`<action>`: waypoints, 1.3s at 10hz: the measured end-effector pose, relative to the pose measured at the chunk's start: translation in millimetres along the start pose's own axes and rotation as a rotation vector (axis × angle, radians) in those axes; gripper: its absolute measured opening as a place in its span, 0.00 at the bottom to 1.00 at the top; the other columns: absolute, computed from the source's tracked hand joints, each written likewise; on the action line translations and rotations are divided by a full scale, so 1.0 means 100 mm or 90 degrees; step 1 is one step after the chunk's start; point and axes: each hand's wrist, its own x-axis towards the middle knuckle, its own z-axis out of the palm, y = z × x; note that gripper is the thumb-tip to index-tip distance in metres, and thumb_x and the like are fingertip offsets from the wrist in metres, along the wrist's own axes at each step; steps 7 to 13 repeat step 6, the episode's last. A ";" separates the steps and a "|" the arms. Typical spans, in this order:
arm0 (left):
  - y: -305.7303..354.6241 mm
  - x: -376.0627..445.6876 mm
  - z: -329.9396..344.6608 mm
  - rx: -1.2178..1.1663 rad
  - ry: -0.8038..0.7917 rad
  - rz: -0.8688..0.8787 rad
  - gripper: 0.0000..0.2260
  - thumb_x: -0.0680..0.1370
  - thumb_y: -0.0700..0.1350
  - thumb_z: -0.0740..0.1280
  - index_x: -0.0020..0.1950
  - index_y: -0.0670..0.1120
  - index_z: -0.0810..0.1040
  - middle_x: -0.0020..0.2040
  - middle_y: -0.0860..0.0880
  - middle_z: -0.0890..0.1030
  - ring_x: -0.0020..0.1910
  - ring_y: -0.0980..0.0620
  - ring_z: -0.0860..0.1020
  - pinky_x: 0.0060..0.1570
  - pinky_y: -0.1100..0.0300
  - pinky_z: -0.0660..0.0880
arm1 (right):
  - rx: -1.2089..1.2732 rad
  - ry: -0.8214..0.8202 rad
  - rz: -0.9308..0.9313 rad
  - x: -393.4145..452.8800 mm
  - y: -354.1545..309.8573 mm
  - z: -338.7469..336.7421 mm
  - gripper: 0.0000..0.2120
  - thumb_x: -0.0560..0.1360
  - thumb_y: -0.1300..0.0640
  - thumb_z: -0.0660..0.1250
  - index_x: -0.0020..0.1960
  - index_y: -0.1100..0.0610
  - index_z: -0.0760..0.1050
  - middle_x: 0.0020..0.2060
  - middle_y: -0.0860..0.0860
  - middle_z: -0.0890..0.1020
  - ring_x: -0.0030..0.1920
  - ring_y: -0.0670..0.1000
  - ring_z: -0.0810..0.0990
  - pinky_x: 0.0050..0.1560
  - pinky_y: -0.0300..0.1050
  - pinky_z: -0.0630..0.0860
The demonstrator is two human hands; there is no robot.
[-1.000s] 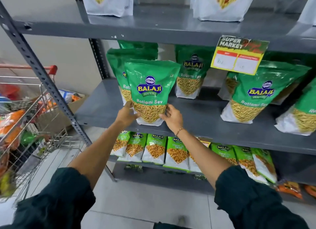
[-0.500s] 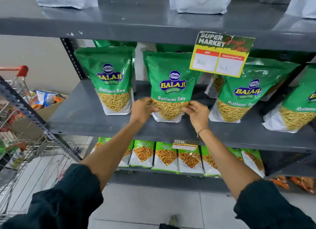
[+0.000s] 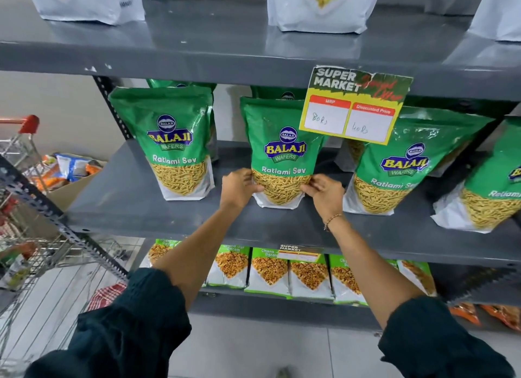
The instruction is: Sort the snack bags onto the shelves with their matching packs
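From the head camera, a green Ratlami Sev bag (image 3: pixel 282 152) stands upright on the grey middle shelf (image 3: pixel 135 197). The left hand (image 3: pixel 238 187) holds the bag's lower left edge, and the right hand (image 3: pixel 324 193) holds its lower right edge, so both hands grip the bag near its bottom. A thin bracelet (image 3: pixel 332 219) sits on the right wrist, and both arms wear dark sleeves (image 3: pixel 135 321). A matching bag on the left (image 3: pixel 174 140) stands on the same shelf, apart from the held one. A matching bag on the right (image 3: pixel 394 169) leans nearby, and one more green bag (image 3: pixel 490 186) sits at the far right edge. A yellow price card (image 3: pixel 355 104) hangs from the top shelf and covers the held bag's top right corner. White bags (image 3: pixel 324 5) stand on the top shelf. Smaller green packs (image 3: pixel 267 267) line the shelf below. A shopping cart (image 3: pixel 31 231) with a red handle stands at the left.
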 end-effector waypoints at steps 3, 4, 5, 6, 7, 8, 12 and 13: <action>0.00 -0.03 0.02 0.085 -0.034 0.016 0.18 0.70 0.39 0.72 0.59 0.38 0.76 0.56 0.39 0.82 0.56 0.42 0.80 0.59 0.53 0.75 | -0.020 -0.057 0.027 -0.08 -0.12 -0.05 0.14 0.69 0.68 0.69 0.54 0.66 0.74 0.54 0.62 0.80 0.52 0.52 0.79 0.57 0.46 0.76; 0.05 -0.17 -0.01 0.193 -0.053 0.006 0.18 0.76 0.46 0.66 0.62 0.39 0.71 0.57 0.37 0.80 0.58 0.37 0.76 0.55 0.51 0.72 | -0.057 -0.139 0.048 -0.18 -0.20 -0.09 0.21 0.71 0.66 0.68 0.62 0.64 0.68 0.61 0.61 0.76 0.61 0.55 0.75 0.64 0.49 0.71; 0.07 -0.32 -0.07 0.221 -0.046 0.022 0.22 0.78 0.50 0.61 0.68 0.39 0.65 0.64 0.35 0.75 0.64 0.35 0.72 0.57 0.49 0.70 | -0.090 -0.090 0.033 -0.36 -0.31 -0.09 0.26 0.74 0.61 0.65 0.69 0.62 0.61 0.66 0.58 0.72 0.66 0.54 0.71 0.66 0.49 0.69; 0.14 -0.60 -0.21 0.226 -0.013 0.111 0.27 0.80 0.49 0.54 0.75 0.42 0.50 0.77 0.42 0.55 0.76 0.44 0.53 0.72 0.50 0.56 | -0.179 0.078 -0.090 -0.96 -0.42 -0.11 0.07 0.78 0.55 0.58 0.50 0.56 0.72 0.43 0.55 0.81 0.44 0.52 0.78 0.43 0.46 0.72; 0.14 -0.60 -0.21 0.226 -0.013 0.111 0.27 0.80 0.49 0.54 0.75 0.42 0.50 0.77 0.42 0.55 0.76 0.44 0.53 0.72 0.50 0.56 | -0.179 0.078 -0.090 -0.96 -0.42 -0.11 0.07 0.78 0.55 0.58 0.50 0.56 0.72 0.43 0.55 0.81 0.44 0.52 0.78 0.43 0.46 0.72; 0.14 -0.60 -0.21 0.226 -0.013 0.111 0.27 0.80 0.49 0.54 0.75 0.42 0.50 0.77 0.42 0.55 0.76 0.44 0.53 0.72 0.50 0.56 | -0.179 0.078 -0.090 -0.96 -0.42 -0.11 0.07 0.78 0.55 0.58 0.50 0.56 0.72 0.43 0.55 0.81 0.44 0.52 0.78 0.43 0.46 0.72; 0.14 -0.60 -0.21 0.226 -0.013 0.111 0.27 0.80 0.49 0.54 0.75 0.42 0.50 0.77 0.42 0.55 0.76 0.44 0.53 0.72 0.50 0.56 | -0.179 0.078 -0.090 -0.96 -0.42 -0.11 0.07 0.78 0.55 0.58 0.50 0.56 0.72 0.43 0.55 0.81 0.44 0.52 0.78 0.43 0.46 0.72; 0.14 -0.60 -0.21 0.226 -0.013 0.111 0.27 0.80 0.49 0.54 0.75 0.42 0.50 0.77 0.42 0.55 0.76 0.44 0.53 0.72 0.50 0.56 | -0.179 0.078 -0.090 -0.96 -0.42 -0.11 0.07 0.78 0.55 0.58 0.50 0.56 0.72 0.43 0.55 0.81 0.44 0.52 0.78 0.43 0.46 0.72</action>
